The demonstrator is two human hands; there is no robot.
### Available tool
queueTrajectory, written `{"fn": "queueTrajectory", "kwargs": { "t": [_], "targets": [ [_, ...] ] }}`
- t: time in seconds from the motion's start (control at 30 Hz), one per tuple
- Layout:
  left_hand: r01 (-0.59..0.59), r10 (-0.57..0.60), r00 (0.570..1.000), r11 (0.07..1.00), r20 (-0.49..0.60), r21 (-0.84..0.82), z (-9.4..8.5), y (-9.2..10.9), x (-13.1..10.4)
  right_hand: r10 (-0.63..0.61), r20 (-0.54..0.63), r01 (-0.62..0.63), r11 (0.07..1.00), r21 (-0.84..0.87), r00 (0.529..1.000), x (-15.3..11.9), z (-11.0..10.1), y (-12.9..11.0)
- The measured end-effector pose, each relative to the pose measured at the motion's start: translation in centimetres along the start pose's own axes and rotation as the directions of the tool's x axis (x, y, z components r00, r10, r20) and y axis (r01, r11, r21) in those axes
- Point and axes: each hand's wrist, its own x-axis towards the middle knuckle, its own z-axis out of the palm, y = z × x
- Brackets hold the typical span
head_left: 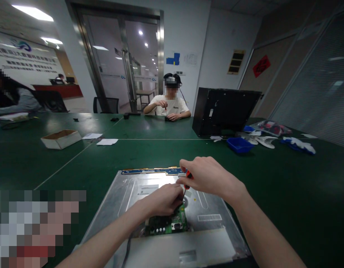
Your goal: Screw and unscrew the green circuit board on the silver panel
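Closest to the camera, the left forearm [110, 234] crosses the near left part of a silver metal panel [216, 232], which lies flat on the green table [77, 175]. Beside that forearm, on the panel's near left part, a black cable [127, 249] runs toward the camera — a dragging arm might snag it and tug its connection. Along the panel's far edge sits a bare blue strip board [149, 171], its right end close to the working fingers; a careless knuckle could bend or chip it.

Around the panel's middle, the left hand [170, 199] is curled with its fingers bunched at the green circuit board [183, 215]; whether they pinch anything I cannot tell. They look very near the screwdriver [188, 182] shaft, so a slipping tip could jab them or score the board.

Just right of the panel's middle, the right hand [205, 174] pinches the red and black handle between thumb and fingers. Its tip is hidden — if badly seated while slanted like this, turning could chew a screw head. The right forearm [261, 223] passes over the panel's right edge, where leaning could flex it.
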Motion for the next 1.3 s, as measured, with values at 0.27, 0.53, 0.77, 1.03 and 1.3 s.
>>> {"fn": "queueTrajectory", "kwargs": {
  "t": [0.27,0.53,0.77,1.03,1.3],
  "targets": [
    [-0.019,0.019,1.000,1.000,-0.001,-0.004,-0.25,0.06,0.01,-0.085,-0.016,0.086,0.995,0.056,0.996,-0.17,0.00,0.05],
    [-0.006,0.006,1.000,1.000,0.014,0.014,-0.28,0.22,0.05,-0.033,-0.009,0.034,0.999,0.020,0.999,0.02,-0.08,-0.05],
    [-0.007,0.007,1.000,1.000,0.023,0.010,0.00,0.04,0.14,-0.042,0.013,0.041,0.999,0.034,0.999,-0.11,-0.18,-0.17],
    [-0.014,0.014,1.000,1.000,0.014,0.003,-0.29,0.31,0.13,-0.091,0.011,0.091,0.995,0.038,0.996,-0.27,-0.11,0.02],
    [0.007,-0.007,1.000,1.000,0.016,0.031,-0.26,0.39,0.13,-0.029,-0.001,0.029,1.000,-0.004,1.000,0.05,-0.19,-0.30]
  ]
}}
